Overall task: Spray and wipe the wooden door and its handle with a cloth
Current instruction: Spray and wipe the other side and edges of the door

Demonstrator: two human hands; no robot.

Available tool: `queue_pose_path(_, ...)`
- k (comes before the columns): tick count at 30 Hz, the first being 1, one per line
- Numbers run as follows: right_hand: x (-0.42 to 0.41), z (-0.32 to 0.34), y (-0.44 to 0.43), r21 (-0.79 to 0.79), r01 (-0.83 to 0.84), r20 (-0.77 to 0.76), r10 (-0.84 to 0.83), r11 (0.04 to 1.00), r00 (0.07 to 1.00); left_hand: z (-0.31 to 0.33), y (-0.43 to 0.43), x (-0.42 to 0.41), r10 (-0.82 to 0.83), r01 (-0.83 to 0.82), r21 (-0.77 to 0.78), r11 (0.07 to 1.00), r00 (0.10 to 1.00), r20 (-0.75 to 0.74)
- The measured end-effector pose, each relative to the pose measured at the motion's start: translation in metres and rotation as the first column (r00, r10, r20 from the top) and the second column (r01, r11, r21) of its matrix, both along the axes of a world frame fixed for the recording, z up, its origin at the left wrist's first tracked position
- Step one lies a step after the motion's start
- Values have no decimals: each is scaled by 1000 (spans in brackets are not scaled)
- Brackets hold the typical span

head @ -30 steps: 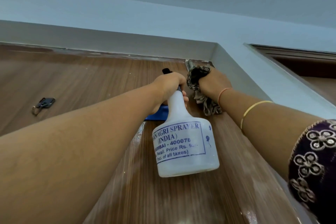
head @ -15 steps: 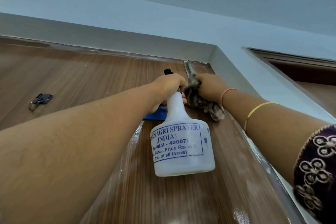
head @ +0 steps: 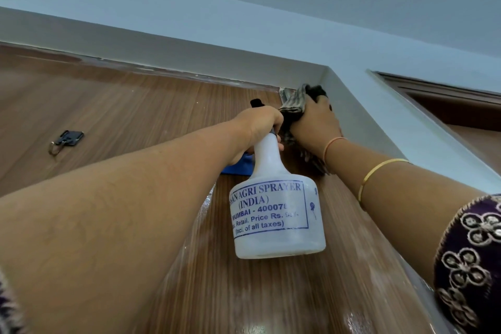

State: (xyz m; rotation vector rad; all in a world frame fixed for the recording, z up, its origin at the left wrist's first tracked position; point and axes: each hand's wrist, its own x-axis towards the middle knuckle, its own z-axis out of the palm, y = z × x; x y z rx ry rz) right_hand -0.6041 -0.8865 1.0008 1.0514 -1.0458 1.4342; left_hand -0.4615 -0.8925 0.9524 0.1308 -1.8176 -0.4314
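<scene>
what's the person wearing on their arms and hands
The left hand and right hand are ungloved. The right wrist has a thin orange thread band, then a gold bangle up the arm. The right sleeve is dark purple with pale embroidered flowers. The left forearm is bare.

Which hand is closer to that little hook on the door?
Left. The left hand, gripping the sprayer, is right of the hook. The right hand, holding the cloth against the top corner of the door, lies farther right.

black hook (head: 66, 139): far left | second doorway (head: 466, 116): far right | pale wall (head: 244, 22): above
</scene>
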Motion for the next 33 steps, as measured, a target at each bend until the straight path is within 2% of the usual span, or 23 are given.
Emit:
queue_pose_path(2,-1,6,-6,196,106,-50,-98,975,994,-1,1,0,-1,1,7,1000,1000,0)
queue_pose_path(4,-3,10,-8,262,187,-102,-166,947,981,-3,3,0,2,-2,17,1000,1000,5)
queue_pose_path(15,0,8,0,163,243,-66,-235,956,970,-7,4,2,-7,7,10,1000,1000,12)
queue_pose_path(23,-6,-6,12,-32,129,46,-127,991,991,-14,9,3,-14,14,28,1000,1000,5)
queue_pose_path(27,-5,-21,17,-27,112,-3,-112,993,994,-17,9,2,-23,24,47,999,1000,-18)
queue_pose_path(33,5,-54,22,-6,87,20,-87,996,996,-35,3,4,-45,49,109,993,998,-38)
